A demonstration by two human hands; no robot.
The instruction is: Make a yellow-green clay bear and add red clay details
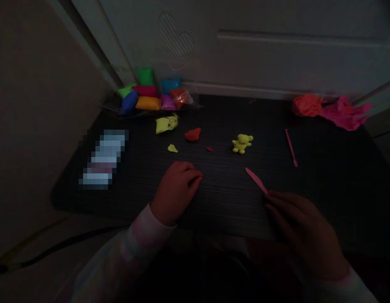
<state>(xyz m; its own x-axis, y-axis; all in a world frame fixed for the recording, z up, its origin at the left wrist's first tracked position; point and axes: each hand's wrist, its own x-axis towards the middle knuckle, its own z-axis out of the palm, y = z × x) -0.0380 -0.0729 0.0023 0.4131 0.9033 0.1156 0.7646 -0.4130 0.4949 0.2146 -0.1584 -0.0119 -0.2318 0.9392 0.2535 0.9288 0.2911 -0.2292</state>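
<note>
My left hand (177, 191) is closed in a pinch over the dark table, with a tiny reddish bit, probably clay, just showing at the fingertips. Between the thumb and fingers of my right hand (305, 227) is a pink plastic clay knife (256, 179), its blade pointing up and left. Beyond the blade a small yellow clay bear (242, 143) lies on the table. A red clay lump (192, 134) and a small red piece (209, 149) are just past my left hand. Left of them lies a flat yellow clay scrap (172, 148).
An opened yellow packet (165, 124) lies before a clear bag of several coloured clay packs (148, 103). A blurred-out bright rectangle (104, 158) is at left. On the right are a thin pink tool (291, 147) and crumpled orange (306, 105) and pink wrapping (344, 112).
</note>
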